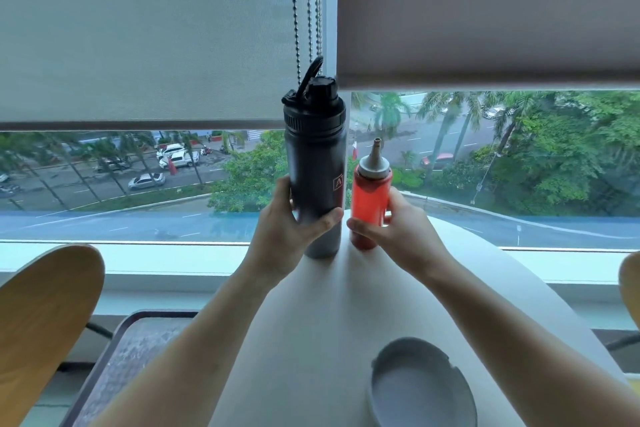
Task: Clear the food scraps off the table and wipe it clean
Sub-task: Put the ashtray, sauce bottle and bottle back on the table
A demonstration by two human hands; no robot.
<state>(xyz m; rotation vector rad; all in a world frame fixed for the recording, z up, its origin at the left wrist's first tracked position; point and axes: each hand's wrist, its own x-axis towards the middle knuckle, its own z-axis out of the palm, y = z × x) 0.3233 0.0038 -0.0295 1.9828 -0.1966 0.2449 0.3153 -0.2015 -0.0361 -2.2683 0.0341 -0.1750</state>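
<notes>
A tall black flask (316,163) with a black screw cap stands upright at the far edge of the round white table (329,315). My left hand (287,232) grips its lower half, thumb across the front. Right beside it stands a red squeeze bottle (369,198) with a grey nozzle. My right hand (398,232) holds that bottle near its base, fingers curled round it. A white round ashtray (420,388) lies near the table's front right. No food scraps show on the white top.
The table meets a window sill (138,260) under two roller blinds with bead chains (308,10). A wooden chair back (45,322) stands at left, another (630,284) at right. A dark tray (138,357) sits low at left.
</notes>
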